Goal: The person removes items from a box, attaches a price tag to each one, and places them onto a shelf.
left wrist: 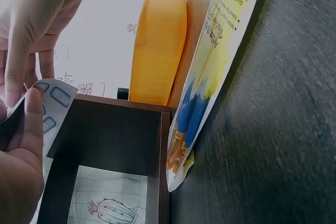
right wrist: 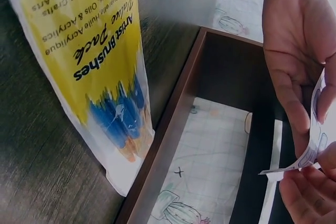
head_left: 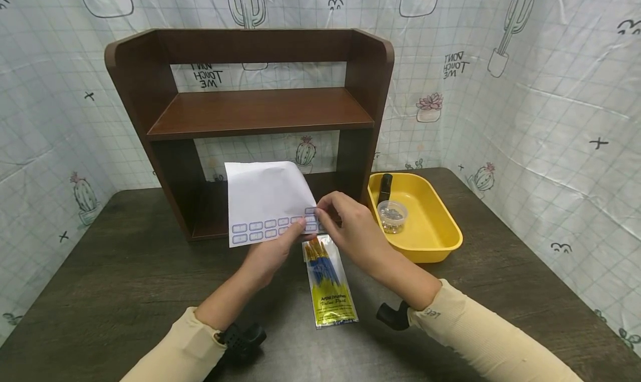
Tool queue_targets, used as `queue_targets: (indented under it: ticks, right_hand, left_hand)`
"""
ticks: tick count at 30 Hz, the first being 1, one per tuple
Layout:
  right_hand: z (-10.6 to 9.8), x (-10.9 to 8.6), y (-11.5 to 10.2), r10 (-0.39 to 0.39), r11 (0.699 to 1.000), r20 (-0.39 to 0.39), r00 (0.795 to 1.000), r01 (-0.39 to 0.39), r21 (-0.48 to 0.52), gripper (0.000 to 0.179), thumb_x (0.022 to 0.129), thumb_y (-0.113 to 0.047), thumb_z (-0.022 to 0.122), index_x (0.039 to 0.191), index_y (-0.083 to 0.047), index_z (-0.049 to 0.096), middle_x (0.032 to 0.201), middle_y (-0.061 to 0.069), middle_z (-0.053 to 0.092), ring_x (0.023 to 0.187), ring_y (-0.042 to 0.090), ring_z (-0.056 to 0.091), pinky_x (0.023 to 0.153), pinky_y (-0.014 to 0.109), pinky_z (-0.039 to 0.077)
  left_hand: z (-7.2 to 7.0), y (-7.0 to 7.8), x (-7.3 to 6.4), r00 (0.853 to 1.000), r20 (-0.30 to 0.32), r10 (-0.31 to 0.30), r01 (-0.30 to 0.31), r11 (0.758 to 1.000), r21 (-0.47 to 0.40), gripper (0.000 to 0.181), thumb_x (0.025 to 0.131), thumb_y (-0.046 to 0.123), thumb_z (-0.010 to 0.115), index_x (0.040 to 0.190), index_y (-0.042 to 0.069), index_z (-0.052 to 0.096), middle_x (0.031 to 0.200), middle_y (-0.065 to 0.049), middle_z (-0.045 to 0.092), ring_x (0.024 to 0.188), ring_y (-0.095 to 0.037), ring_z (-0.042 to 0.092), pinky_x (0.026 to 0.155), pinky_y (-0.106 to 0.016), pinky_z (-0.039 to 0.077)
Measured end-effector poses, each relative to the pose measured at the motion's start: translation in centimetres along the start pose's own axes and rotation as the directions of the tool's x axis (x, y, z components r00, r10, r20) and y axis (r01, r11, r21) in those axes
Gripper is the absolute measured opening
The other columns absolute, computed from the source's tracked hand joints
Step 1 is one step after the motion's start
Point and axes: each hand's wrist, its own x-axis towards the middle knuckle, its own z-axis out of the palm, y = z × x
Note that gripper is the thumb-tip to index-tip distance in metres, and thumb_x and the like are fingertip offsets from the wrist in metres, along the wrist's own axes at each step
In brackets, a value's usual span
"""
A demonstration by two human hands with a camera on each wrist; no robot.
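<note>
A white sheet of labels (head_left: 265, 190) with blue-outlined rectangles along its lower part is held up in front of the shelf. My left hand (head_left: 270, 256) grips its lower right part, thumb on the printed face and fingers behind. At the sheet's right edge, my right hand (head_left: 358, 231) pinches the corner between thumb and forefinger. The right wrist view shows the sheet (right wrist: 319, 140) bending where the fingertips of both hands come close together. Below the hands, a pack of artist brushes (head_left: 330, 284) with a yellow label lies on the table.
A dark brown two-tier shelf (head_left: 260, 112) stands at the back of the dark wooden table (head_left: 125, 276). To its right is a yellow tray (head_left: 425, 218) containing a small clear tub (head_left: 392, 216) of shiny bits and a black object (head_left: 385, 187). Patterned cloth (head_left: 551, 120) hangs around.
</note>
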Motion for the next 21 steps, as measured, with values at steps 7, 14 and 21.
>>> queue_targets:
  ticks: [7,14,21]
  right_hand:
    - [0.03,0.06,0.14,0.063,0.995,0.047,0.997,-0.066,0.075,0.008,0.103,-0.013,0.066,0.108,-0.007,0.063,0.095,0.005,0.068,0.078,0.014,0.057,0.071,0.026,0.055]
    - [0.15,-0.04,0.09,0.109,0.976,0.118,0.987,-0.128,0.173,0.01,0.104,-0.012,0.064,0.111,-0.006,0.061,0.1,0.007,0.073,0.087,0.016,0.067,0.081,0.031,0.061]
    - [0.22,-0.08,0.05,0.126,0.954,0.141,0.982,-0.159,0.254,0.006,0.104,-0.011,0.063,0.109,-0.006,0.063,0.099,0.01,0.074,0.083,0.014,0.065,0.075,0.025,0.056]
  left_hand:
    - [0.47,0.01,0.21,0.989,-0.123,0.086,-0.095,0.993,-0.065,0.033,0.109,0.009,0.051,0.138,-0.004,0.057,0.138,-0.024,0.067,0.124,-0.022,0.07,0.112,-0.042,0.053]
    - [0.36,-0.02,0.57,0.974,-0.165,0.152,-0.173,0.978,-0.115,0.035,0.112,0.011,0.045,0.137,-0.009,0.057,0.136,-0.029,0.066,0.113,-0.019,0.074,0.095,-0.032,0.061]
    - [0.38,-0.23,0.69,0.965,-0.234,0.121,-0.142,0.987,-0.077,0.032,0.111,0.012,0.05,0.13,-0.01,0.063,0.128,-0.03,0.07,0.099,-0.004,0.075,0.088,-0.025,0.062]
